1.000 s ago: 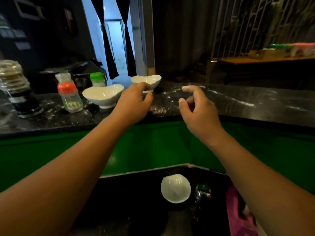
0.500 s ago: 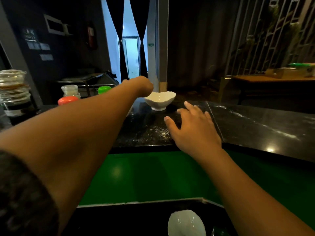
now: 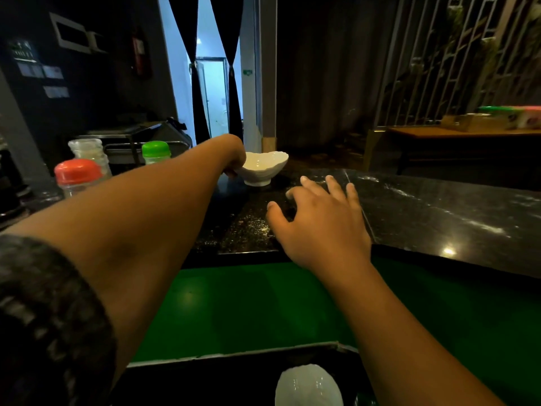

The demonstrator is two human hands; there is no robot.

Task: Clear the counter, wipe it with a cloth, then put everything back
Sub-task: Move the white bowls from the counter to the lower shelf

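Bowl position: the bowl (image 3: 262, 168) stands upright near the far edge of the counter (image 3: 424, 212), ahead of the person and a little left of centre.
Direction from the hands: it lies at the fingertips of the left hand (image 3: 234, 159), on that hand's right side. From the right hand (image 3: 319, 221) it lies further back and to the left, apart from it.
Nearer hand: the left hand, in contact with the rim.
Left hand: reaching far forward, fingers curled onto the bowl's left rim and gripping it, though the wrist hides most of them.
Right hand: palm down with fingers spread, holding nothing, low over the counter. Whether it touches the stone cannot be told.
Axis: the bowl is roughly round, so no long axis matters. The grip sits on one side only, so I judge a lift may tip it.
Bowl look: white, glossy, with a wavy rim and a small foot. It looks empty.
Counter: dark polished stone with pale specks (image 3: 248, 230) between the hands.
Nearby: a red-cap bottle (image 3: 77, 178) and a green-cap bottle (image 3: 156, 152) stand to the left, and a second bowl (image 3: 307, 386) lies below the counter.
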